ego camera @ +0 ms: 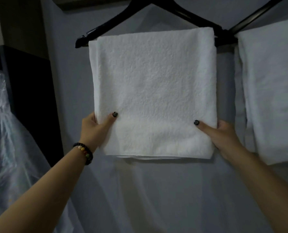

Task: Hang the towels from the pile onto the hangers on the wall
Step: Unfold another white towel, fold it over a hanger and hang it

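Observation:
A folded white towel (154,91) hangs over the bar of a black hanger (104,29) on the grey wall. My left hand (96,128) grips the towel's lower left edge, thumb on the front and fingers hidden behind. At the lower right edge my right hand (222,133) holds it the same way, thumb lying across the front. A second white towel (272,91) hangs on another black hanger (254,15) at the right edge of the view.
Clear plastic sheeting (7,132) hangs at the far left beside a dark panel (30,101). The grey wall (140,190) continues below the towels. A beaded bracelet (84,153) is on my left wrist.

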Demonstrator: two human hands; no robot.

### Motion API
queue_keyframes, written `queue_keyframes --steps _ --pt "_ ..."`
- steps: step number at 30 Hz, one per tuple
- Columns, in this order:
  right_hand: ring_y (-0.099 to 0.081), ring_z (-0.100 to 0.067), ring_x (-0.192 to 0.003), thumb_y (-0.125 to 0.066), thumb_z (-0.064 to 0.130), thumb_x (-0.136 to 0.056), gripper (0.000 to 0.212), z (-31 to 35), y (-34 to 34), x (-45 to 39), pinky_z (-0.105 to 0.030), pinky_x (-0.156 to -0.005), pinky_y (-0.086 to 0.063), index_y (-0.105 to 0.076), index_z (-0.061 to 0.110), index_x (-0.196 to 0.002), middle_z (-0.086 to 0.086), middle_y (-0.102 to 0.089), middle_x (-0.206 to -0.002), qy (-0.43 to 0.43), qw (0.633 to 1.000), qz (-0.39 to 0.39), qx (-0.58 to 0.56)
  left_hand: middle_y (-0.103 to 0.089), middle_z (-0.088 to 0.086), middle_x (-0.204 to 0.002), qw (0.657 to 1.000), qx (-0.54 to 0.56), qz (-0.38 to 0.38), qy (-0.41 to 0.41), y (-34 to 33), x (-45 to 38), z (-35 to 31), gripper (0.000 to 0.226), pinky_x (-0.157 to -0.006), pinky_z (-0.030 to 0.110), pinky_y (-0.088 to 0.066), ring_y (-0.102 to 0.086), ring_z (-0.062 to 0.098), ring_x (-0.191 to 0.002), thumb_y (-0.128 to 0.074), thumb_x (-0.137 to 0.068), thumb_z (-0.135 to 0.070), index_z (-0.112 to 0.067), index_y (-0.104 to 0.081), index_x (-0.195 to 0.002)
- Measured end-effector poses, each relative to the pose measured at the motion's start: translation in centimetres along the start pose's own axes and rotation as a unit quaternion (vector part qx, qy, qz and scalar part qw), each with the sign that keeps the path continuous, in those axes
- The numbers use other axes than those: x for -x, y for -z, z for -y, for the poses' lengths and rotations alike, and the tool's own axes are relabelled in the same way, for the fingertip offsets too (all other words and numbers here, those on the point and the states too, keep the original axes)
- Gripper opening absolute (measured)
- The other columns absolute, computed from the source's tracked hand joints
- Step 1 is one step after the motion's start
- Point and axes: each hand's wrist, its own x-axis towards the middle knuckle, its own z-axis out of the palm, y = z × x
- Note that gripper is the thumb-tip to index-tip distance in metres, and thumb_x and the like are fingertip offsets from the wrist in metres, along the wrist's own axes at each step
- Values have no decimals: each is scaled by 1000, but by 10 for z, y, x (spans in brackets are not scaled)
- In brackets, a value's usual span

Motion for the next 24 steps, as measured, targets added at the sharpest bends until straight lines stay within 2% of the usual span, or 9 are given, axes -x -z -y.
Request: queue_keyframes --steps 3,5,7,10,12,15,19,22,24 --pt "-71 -18 -91 -89 41 -58 50 0 -4 2 -39 -82 -57 -69 20 -99 2 -74 -99 23 1000 -21 -4 -53 0 -119 999 -49 13 -6 -4 -8 6 71 -77 32 -57 -61 13 -99 -82 -58 -60 -21 -51 -108" --pt "-71 -19 -95 -90 43 -52 66 0 -5 2 -39 -82 -57 -67 16 -108 0 -73 -105 32 999 -15 -40 -46 -2 -127 998 -19 36 45 -9 -10 9 92 -82 33 -53 -57 14 -106 -81 -51 -63 -27 -31 -120" --pt "-70 -16 -97 -86 33 -59 61 1 -4 4 -38 -81 -57 -65 16 -114 1 -72 -107 26 997 0 -73 -44 -5 -128 996 36 40 76 -14 -10 11 104 -87 35 -51 -55 12 -108 -81 -46 -61 -30 -20 -125" --pt "-71 -14 -94 -91 42 -45 69 -2 2 6 -35 -78 -56 -68 21 -106 6 -75 -100 -21 996 40 -81 -56 -4 -127 988 102 70 98 -13 -11 13 102 -82 37 -55 -63 17 -107 -84 -51 -52 -22 -34 -135" --pt "-71 -15 -96 -93 54 -30 85 -6 6 10 -37 -82 -55 -69 21 -105 5 -75 -102 -35 995 64 -62 -68 -4 -117 984 109 106 91 -8 -9 15 96 -76 36 -58 -69 18 -100 -88 -45 -57 -24 -51 -127" --pt "-71 -18 -96 -94 49 -38 79 -10 8 17 -37 -81 -58 -69 17 -106 1 -74 -105 -18 997 30 -67 -74 -8 -103 982 112 129 75 -5 -2 15 91 -72 31 -58 -71 15 -93 -88 -30 -65 -25 -64 -109" --pt "-69 -7 -95 -83 27 -57 68 -3 9 25 -20 -70 -57 -60 19 -121 5 -71 -109 25 993 -6 -118 -70 -2 -115 977 127 159 69 -11 6 16 95 -79 36 -58 -69 19 -101 -91 -36 -59 -22 -59 -118" --pt "-69 -10 -99 -80 29 -58 68 2 17 32 -23 -72 -57 -60 20 -121 3 -72 -109 3 989 45 -141 -64 2 -126 959 168 196 115 -13 13 15 109 -83 41 -57 -66 24 -109 -93 -39 -51 -21 -47 -134" --pt "-70 -14 -97 -87 37 -50 67 0 24 36 -26 -73 -58 -66 19 -112 0 -73 -107 -16 989 71 -126 -67 4 -123 942 184 240 145 -11 19 11 106 -82 40 -58 -66 24 -109 -94 -37 -49 -19 -52 -130"
